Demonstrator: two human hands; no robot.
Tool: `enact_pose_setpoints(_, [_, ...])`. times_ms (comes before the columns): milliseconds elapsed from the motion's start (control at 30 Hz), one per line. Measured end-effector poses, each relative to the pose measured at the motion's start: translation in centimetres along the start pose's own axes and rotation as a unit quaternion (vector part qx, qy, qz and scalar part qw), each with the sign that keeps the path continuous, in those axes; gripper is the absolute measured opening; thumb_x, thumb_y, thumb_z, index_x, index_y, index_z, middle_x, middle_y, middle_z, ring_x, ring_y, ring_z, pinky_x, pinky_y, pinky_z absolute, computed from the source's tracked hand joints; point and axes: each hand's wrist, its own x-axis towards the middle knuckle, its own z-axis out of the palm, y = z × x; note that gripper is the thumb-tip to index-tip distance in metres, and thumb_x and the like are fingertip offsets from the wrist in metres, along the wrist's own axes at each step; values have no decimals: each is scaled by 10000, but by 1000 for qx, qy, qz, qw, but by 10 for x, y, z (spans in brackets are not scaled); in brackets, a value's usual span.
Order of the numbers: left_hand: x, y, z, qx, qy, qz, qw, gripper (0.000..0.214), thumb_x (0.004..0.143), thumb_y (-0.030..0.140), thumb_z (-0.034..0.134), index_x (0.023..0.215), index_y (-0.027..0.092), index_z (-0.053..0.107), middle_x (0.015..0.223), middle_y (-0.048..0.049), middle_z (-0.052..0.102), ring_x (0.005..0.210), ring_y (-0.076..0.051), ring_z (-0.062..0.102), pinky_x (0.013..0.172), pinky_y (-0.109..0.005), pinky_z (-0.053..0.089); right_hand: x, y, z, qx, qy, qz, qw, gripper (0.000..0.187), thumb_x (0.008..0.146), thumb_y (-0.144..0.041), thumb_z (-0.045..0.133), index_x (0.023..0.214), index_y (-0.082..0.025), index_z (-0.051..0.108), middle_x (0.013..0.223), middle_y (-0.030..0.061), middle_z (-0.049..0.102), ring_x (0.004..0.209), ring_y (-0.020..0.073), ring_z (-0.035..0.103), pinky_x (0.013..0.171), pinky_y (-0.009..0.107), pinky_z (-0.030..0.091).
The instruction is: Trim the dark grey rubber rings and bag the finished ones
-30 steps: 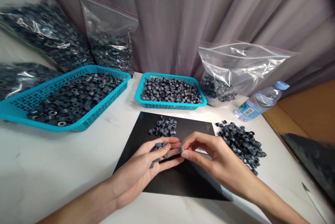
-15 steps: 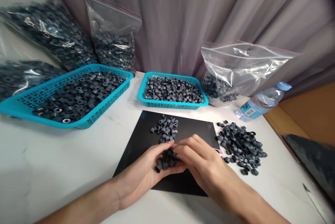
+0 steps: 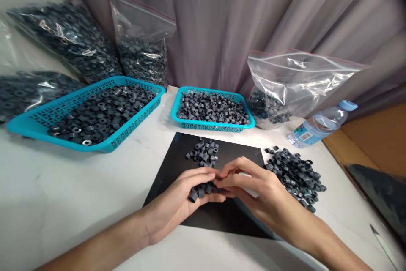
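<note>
My left hand (image 3: 187, 192) is cupped above a black mat (image 3: 168, 169), with several small dark grey plastic rings (image 3: 200, 190) lying in its palm. My right hand (image 3: 253, 186) meets it at the fingertips, thumb and fingers pinched together over the rings. Whatever the pinch holds is hidden by the fingers. Just beyond the hands, a small heap of the same rings (image 3: 204, 151) lies on the mat. A larger pile of dark rings (image 3: 296, 176) spreads on the white table to the right of the mat.
Two blue baskets (image 3: 127, 142) (image 3: 212, 126) full of rings stand behind the mat. Clear zip bags (image 3: 141, 57) of rings lean at the left, another bag (image 3: 279, 93) at the right. Beside it a water bottle (image 3: 320, 125) is tilted. A pointed metal tool (image 3: 380, 241) lies far right.
My right hand has shifted slightly and its fingers are now more arched, with the fingertips pinched at the left hand's fingers. The whole view has moved slightly. The left hand still cups the rings.
</note>
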Motion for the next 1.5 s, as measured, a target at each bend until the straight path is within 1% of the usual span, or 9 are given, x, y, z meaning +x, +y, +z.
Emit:
enact_pose_setpoints(200, [0, 4, -1, 50, -13, 18, 998, 169, 896, 214, 668, 999, 155, 788, 1124, -52, 761, 998, -231, 737, 1013, -311, 535, 3, -1, -6, -13, 18, 12, 1000, 294, 988, -82, 496, 1120, -259, 689, 1138, 68, 596, 1015, 168, 623, 862, 286, 538])
enact_pose_setpoints(333, [0, 5, -3, 80, -33, 27, 996, 176, 902, 223, 662, 1010, 167, 789, 1132, -52, 770, 1056, -250, 727, 1053, -318, 508, 3, -3, -12, -23, 23, 30, 999, 255, 998, -108, 487, 1083, -243, 686, 1097, 68, 607, 984, 167, 626, 838, 278, 534])
enact_pose_setpoints(567, [2, 5, -4, 91, -76, 44, 992, 264, 951, 208, 553, 1029, 101, 781, 1189, -119, 749, 1211, -299, 645, 1119, -351, 464, 1, -3, -28, -84, 134, 61, 985, 214, 965, -192, 607, 1176, -231, 612, 1073, 55, 634, 946, 175, 629, 840, 287, 517])
enact_pose_setpoints(700, [4, 4, -5, 83, -82, 63, 991, 266, 948, 185, 547, 1021, 82, 781, 1161, -130, 754, 1206, -308, 644, 1103, -368, 491, 2, -1, -26, -61, 114, 60, 990, 157, 978, -189, 583, 1121, -234, 629, 1117, 53, 634, 968, 171, 636, 848, 289, 532])
enact_pose_setpoints(833, [6, 2, -6, 74, -82, 61, 992, 254, 948, 176, 557, 1022, 87, 783, 1163, -117, 754, 1200, -299, 646, 1109, -374, 493, 5, 2, -14, -23, 101, 44, 994, 106, 981, -180, 577, 1029, -224, 660, 1077, 48, 638, 976, 161, 636, 821, 267, 547])
enact_pose_setpoints(933, [7, -1, -7, 39, -42, 55, 997, 197, 922, 152, 608, 979, 114, 793, 1174, -100, 752, 1187, -290, 655, 1081, -385, 525, 6, 6, -1, 9, 116, 44, 992, 102, 976, -192, 592, 1022, -223, 678, 1087, 48, 636, 1028, 162, 636, 854, 260, 551])
enact_pose_setpoints(1033, [7, -2, -6, 5, 10, 54, 998, 150, 893, 129, 649, 913, 139, 798, 1167, -79, 755, 1181, -280, 658, 1038, -383, 562, 7, 9, 7, 20, 106, 39, 993, 182, 961, -177, 610, 1124, -229, 675, 1152, 55, 620, 1051, 163, 640, 909, 276, 545])
enact_pose_setpoints(1233, [7, 2, -4, 25, -84, 69, 994, 254, 961, 170, 551, 991, 103, 794, 1125, -98, 770, 1150, -268, 676, 1084, -383, 522, 8, 16, 3, 28, 115, 39, 992, 166, 974, -169, 584, 1073, -245, 693, 1106, 44, 651, 1063, 172, 631, 903, 290, 533])
enact_pose_setpoints(1500, [7, 0, -6, 35, -48, 73, 996, 228, 941, 171, 575, 956, 110, 794, 1165, -100, 758, 1151, -293, 676, 1068, -408, 532, 11, 24, 3, 80, 115, 65, 988, 163, 949, -225, 649, 1070, -284, 741, 1049, 31, 665, 992, 170, 642, 877, 295, 514])
